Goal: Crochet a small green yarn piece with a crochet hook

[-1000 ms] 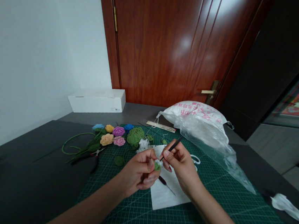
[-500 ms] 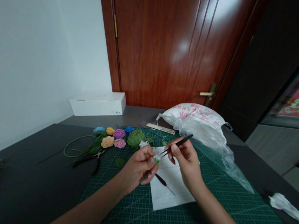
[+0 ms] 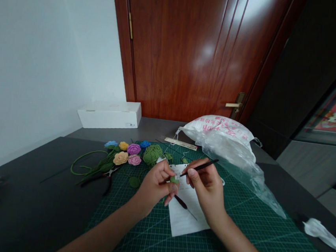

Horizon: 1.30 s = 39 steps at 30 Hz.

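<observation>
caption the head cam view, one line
Left hand pinches a green crocheted piece, right hand holds a slim black tool beside it, over a cutting mat

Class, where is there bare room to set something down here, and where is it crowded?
Bare cutting mat shows right of the white paper, below the plastic bag. Dark tabletop lies left of the mat, below the pliers. Crowded: around the crocheted roses and green yarn ball.

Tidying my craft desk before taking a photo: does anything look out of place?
The plastic bag sprawls untidily, its clear end trailing across the corner of the green cutting mat. A crumpled white scrap also lies by itself off the mat at far right, looking stray.
</observation>
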{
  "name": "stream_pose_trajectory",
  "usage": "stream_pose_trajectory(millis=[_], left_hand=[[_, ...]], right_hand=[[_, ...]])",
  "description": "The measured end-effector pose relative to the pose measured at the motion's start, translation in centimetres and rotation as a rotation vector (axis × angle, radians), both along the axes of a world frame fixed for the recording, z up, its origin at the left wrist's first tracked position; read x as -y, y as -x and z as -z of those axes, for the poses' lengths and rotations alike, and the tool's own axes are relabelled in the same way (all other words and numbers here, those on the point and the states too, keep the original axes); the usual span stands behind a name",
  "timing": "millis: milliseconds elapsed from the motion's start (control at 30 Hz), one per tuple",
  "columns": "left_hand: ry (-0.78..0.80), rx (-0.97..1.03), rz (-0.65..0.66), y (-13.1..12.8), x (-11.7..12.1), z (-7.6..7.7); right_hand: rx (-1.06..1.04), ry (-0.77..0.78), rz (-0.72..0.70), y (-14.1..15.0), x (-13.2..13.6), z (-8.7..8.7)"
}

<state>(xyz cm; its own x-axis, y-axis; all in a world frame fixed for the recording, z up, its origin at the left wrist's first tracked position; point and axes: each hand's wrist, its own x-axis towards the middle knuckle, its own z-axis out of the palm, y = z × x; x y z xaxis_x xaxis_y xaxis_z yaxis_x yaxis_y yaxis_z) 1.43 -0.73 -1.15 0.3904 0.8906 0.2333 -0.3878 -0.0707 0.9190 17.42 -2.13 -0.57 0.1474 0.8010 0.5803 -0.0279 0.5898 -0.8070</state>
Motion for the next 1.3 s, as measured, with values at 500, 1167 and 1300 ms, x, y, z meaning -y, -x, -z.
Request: stream_pose_trajectory(millis=[500,1167,1300], left_hand=[[0.009,0.01,0.003,-0.3,0.2,0.2],[0.153,-0.028,0.267,1.2,-0.2,-1.9],[0.168,0.006,0.21,1.3,-0.3,-1.6]], right_hand=[[-0.188,0.22,-0.19,0.2,-0.6,-0.3],[-0.075,0.088,-0.257,0.5,-0.7,0.2],[-0.091,0.066,-0.18,0.1,-0.6,-0.3]])
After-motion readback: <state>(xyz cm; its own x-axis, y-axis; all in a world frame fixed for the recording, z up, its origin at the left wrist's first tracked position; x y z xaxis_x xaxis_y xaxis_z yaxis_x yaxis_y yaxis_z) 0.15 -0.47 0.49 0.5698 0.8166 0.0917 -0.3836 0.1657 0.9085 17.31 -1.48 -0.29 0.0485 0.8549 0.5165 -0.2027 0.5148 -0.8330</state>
